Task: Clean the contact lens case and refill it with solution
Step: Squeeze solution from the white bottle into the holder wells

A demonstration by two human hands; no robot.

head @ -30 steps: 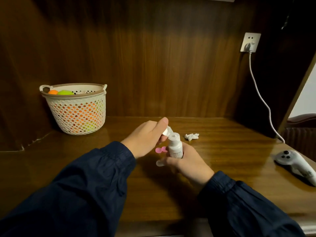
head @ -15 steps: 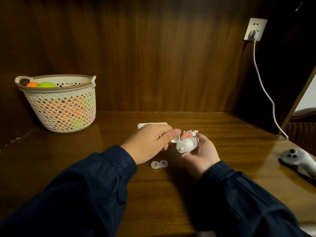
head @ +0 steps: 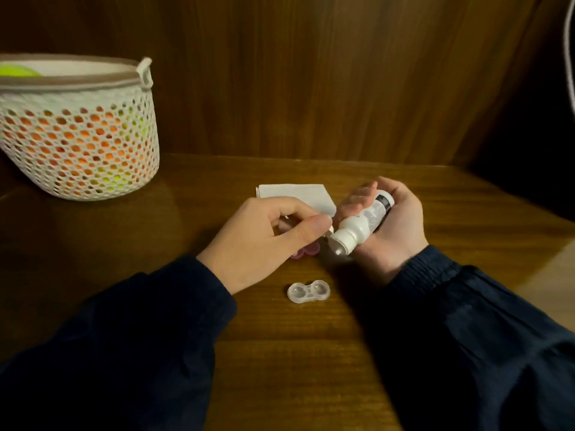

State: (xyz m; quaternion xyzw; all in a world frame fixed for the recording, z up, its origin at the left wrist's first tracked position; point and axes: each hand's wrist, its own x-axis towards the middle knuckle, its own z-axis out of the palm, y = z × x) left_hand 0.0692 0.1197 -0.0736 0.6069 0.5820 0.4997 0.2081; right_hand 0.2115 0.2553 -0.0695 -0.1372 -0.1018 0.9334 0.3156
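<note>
The right hand point(head: 392, 225) grips the small white plastic bottle point(head: 361, 223) tipped down, left hand point(head: 264, 241) pinching its flip cap point(head: 329, 233), to fill the clear two-cup lens case point(head: 308, 291).

small print on the solution bottle point(head: 367, 220) label, blurred, no text readable anywhere

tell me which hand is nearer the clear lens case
Roughly even, left hand slightly nearer, up-left of the lens case; right hand, holding the bottle, sits up-right.
</note>
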